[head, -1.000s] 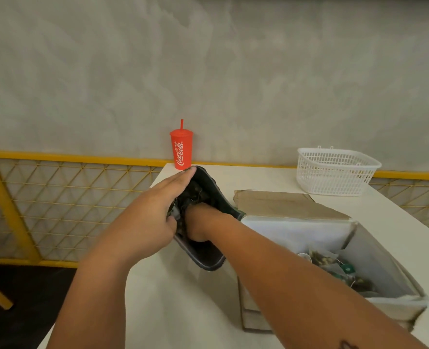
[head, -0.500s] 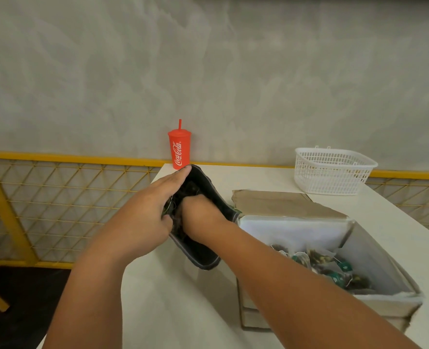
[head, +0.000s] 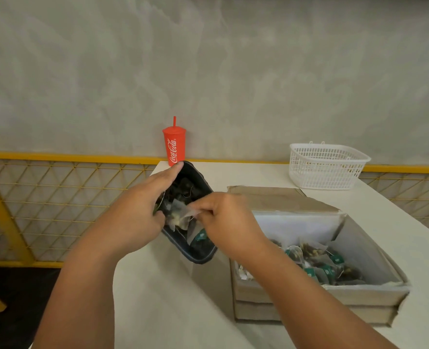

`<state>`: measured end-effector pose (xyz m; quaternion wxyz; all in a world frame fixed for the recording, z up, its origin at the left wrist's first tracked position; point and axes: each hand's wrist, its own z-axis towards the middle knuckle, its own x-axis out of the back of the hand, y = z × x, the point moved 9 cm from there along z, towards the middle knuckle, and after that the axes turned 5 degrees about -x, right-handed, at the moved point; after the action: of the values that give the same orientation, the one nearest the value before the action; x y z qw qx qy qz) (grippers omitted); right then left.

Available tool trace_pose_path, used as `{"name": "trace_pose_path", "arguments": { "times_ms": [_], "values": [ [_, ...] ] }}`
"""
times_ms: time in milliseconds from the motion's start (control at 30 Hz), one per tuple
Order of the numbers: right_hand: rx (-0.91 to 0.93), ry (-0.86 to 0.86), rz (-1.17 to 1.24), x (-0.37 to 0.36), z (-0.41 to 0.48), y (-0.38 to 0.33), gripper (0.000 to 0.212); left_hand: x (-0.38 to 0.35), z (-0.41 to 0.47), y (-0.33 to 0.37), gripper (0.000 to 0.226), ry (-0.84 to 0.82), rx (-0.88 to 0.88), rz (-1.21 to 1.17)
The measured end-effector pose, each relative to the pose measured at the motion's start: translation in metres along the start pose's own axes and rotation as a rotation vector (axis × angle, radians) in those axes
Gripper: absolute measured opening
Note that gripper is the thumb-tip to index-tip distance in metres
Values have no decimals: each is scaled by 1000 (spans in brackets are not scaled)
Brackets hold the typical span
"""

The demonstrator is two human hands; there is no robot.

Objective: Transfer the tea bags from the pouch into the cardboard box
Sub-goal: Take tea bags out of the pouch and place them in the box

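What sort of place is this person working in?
Probably a café or small eatery, though that's a guess: a red Coca-Cola cup stands on a white table beside a yellow mesh railing, with a white plastic basket nearby.

cardboard box [head: 334, 295] top open | flap [head: 271, 197] folded back behind | pouch [head: 195, 258] just left | basket [head: 326, 170] well apart

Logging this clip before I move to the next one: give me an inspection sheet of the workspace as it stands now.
Surface: white table, carrying all items.
Job's things: dark pouch tilted, mouth open; pinched tea bags at its mouth; cardboard box open, loose tea bags inside.
Clutter: red cup with straw; white basket.
Hands: left hand grips the pouch rim; right hand pinches tea bags.
Cables: nothing seen.
Surroundings: grey wall; yellow mesh railing.
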<state>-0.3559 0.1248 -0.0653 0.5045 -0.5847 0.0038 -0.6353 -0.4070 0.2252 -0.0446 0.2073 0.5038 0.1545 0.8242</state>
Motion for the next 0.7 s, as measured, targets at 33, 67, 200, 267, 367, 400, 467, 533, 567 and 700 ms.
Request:
{"name": "trace_pose_path", "arguments": {
  "times_ms": [33, 67, 200, 267, 367, 400, 467, 533, 567, 700],
  "values": [
    [-42, 29, 149, 9, -5, 6, 24, 0, 0, 1, 91, 3, -5, 1],
    [-86, 40, 294, 15, -8, 11, 21, 1, 0, 1, 90, 7, -3, 1],
    [-182, 116, 624, 42, -16, 29, 27, 0, 0, 2, 87, 12, 19, 4],
    [-187, 165, 735, 58, -21, 34, 25, -1, 0, 3, 87, 8, 21, 18],
    [-189, 238, 861, 81, -28, 44, 22, -2, 1, 3, 87, 0, 21, 23],
    [-189, 258, 868, 89, -30, 49, 21, -2, 0, 3, 87, 3, 21, 21],
    [-187, 282, 850, 102, -35, 58, 23, -1, 0, 4, 87, 9, 21, 17],
    [-195, 285, 795, 115, -41, 67, 27, -1, 0, 6, 87, 5, 17, 21],
    [-202, 282, 759, 120, -43, 71, 28, -2, 0, 6, 88, 3, 15, 25],
    [-262, 237, 504, 134, -49, 85, 21, -4, 1, 8, 89, -5, 4, 41]
  ]
}}
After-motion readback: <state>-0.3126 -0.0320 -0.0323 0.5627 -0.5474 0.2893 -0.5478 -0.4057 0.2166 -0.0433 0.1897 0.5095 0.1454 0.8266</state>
